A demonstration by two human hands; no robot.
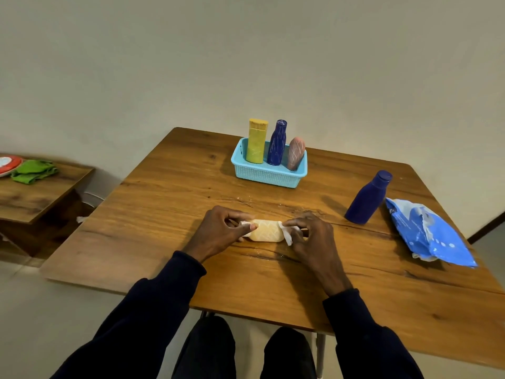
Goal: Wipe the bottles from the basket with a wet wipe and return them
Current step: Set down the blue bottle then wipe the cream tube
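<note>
A pale yellow bottle [267, 230] lies on its side at the middle of the wooden table [164, 203]. My left hand [218, 232] pinches its left end, where a bit of white shows. My right hand [308, 233] pinches a white wet wipe [287, 233] against its right end. The light blue basket [269, 175] stands at the back with a yellow bottle [257, 140], a dark blue bottle [277, 143] and a leaning pink bottle [296, 153] in it. A second dark blue bottle [367, 199] stands on the table to the right.
A blue wet-wipe pack [429, 233] lies near the table's right edge. A lower side table [32, 192] to the left bears a green cloth [34, 170] and a red and white plate [8, 164]. A plain wall stands behind.
</note>
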